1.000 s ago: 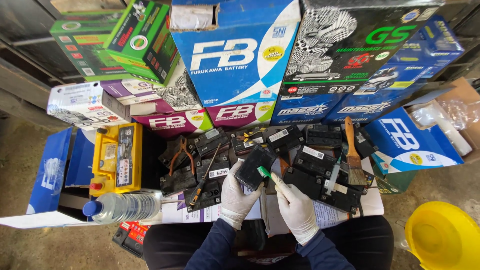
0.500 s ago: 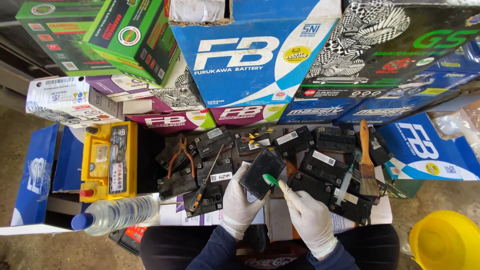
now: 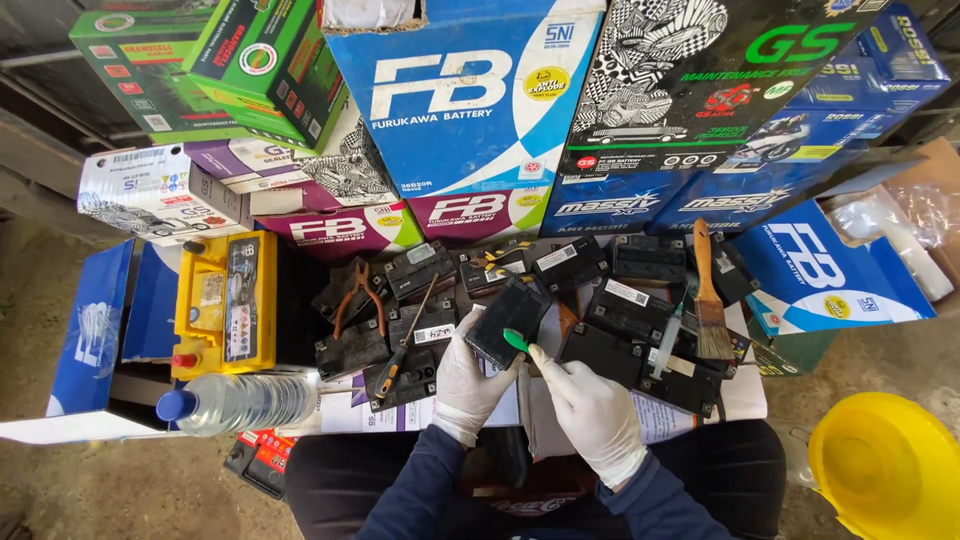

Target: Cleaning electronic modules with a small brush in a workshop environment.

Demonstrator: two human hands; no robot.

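My left hand (image 3: 468, 380) grips the small black battery (image 3: 508, 320) tilted up so my right hand (image 3: 590, 405) can pinch the green tool (image 3: 516, 341) against its face.

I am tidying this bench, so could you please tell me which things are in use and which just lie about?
In use:
- small black battery, in left hand
- green-tipped tool, in right hand

Lying about:
- yellow battery
- clear plastic bottle
- wooden-handled brush
- red-handled pliers
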